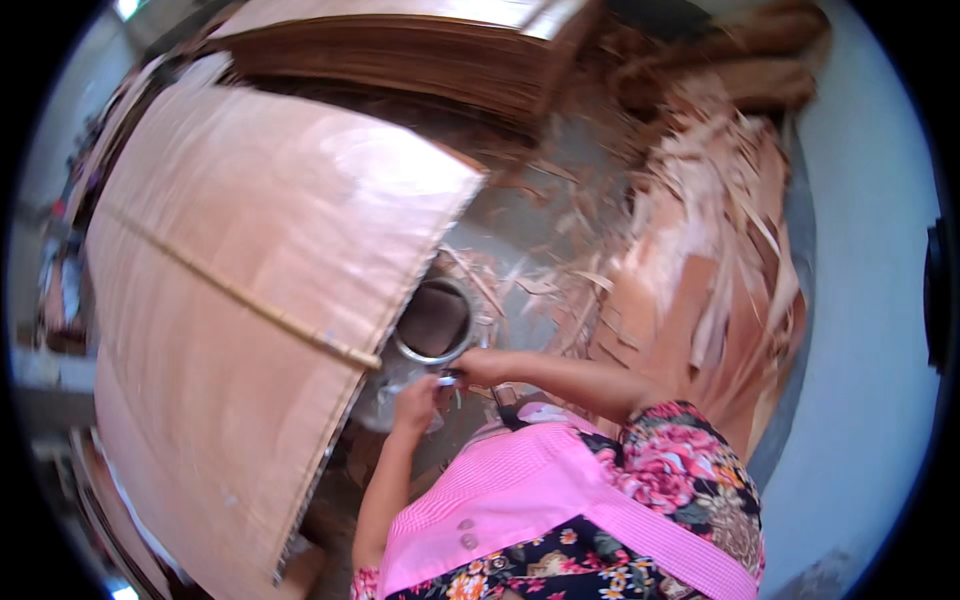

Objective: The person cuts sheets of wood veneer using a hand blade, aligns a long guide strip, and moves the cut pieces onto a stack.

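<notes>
My left hand (415, 404) and my right hand (483, 367) are close together beside the front corner of a wood-sheet stack. The fingers of both are closed about a small dark and whitish object (449, 378) between them, too blurred to name. Just beyond them stands a round metal pot (437, 358) with something brown inside. A long thin bamboo stick (240, 292) lies across the top wood sheet (270, 190), its near end close to my left hand. Crumpled clear plastic (378, 410) is beside my left hand.
Another tall stack of thin wood sheets (400, 62) stands at the back. Torn veneer strips (700, 250) are heaped along the pale wall (860, 280) on the right. Loose scraps (545, 185) litter the grey floor. More sheets (115, 490) stand at the lower left.
</notes>
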Available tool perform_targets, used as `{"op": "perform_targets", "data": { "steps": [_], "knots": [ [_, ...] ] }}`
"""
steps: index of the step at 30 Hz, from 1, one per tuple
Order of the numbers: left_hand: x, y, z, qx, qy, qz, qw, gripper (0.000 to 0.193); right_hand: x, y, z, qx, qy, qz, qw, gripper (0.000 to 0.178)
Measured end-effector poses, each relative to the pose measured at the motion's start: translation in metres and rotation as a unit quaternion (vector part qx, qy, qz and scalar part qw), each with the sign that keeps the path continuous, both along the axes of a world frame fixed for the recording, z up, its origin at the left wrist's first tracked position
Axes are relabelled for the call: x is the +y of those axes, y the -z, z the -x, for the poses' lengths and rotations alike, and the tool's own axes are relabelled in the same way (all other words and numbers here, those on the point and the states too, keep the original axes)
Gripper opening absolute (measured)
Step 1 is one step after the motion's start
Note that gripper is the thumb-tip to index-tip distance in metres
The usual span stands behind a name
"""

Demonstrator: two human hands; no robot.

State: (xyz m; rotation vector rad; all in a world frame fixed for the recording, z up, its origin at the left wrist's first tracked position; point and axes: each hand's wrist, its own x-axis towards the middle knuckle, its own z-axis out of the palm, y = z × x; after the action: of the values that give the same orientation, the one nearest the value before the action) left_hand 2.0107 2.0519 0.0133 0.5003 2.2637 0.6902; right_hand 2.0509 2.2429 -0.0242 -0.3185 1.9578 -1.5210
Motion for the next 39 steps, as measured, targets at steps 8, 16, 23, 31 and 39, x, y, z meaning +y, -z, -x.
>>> {"op": "perform_targets", "data": {
  "steps": [8, 16, 23, 31, 39],
  "knots": [
    [0.028, 0.030, -0.014, -0.142, -0.302, -0.211, 0.919, 0.009, 0.024, -0.012, 0.010, 0.090, -0.029, -0.173, 0.980, 0.021],
    [0.068, 0.087, 0.023, -0.076, -0.496, -0.199, 0.842, 0.017, -0.003, 0.049, 0.041, -0.019, 0.420, 0.230, 0.878, 0.015],
    [0.005, 0.092, -0.011, -0.159, -0.459, -0.112, 0.867, 0.021, -0.042, 0.104, 0.051, -0.194, 0.432, 0.240, 0.848, 0.016],
    [-0.190, 0.040, -0.090, -0.096, -0.253, 0.044, 0.962, 0.017, -0.044, 0.091, 0.035, -0.168, 0.518, 0.285, 0.789, 0.014],
    [-0.161, -0.015, -0.067, -0.207, -0.148, -0.194, 0.947, 0.013, -0.156, 0.009, -0.078, -0.073, 0.270, 0.286, 0.917, 0.033]
  ]
}}
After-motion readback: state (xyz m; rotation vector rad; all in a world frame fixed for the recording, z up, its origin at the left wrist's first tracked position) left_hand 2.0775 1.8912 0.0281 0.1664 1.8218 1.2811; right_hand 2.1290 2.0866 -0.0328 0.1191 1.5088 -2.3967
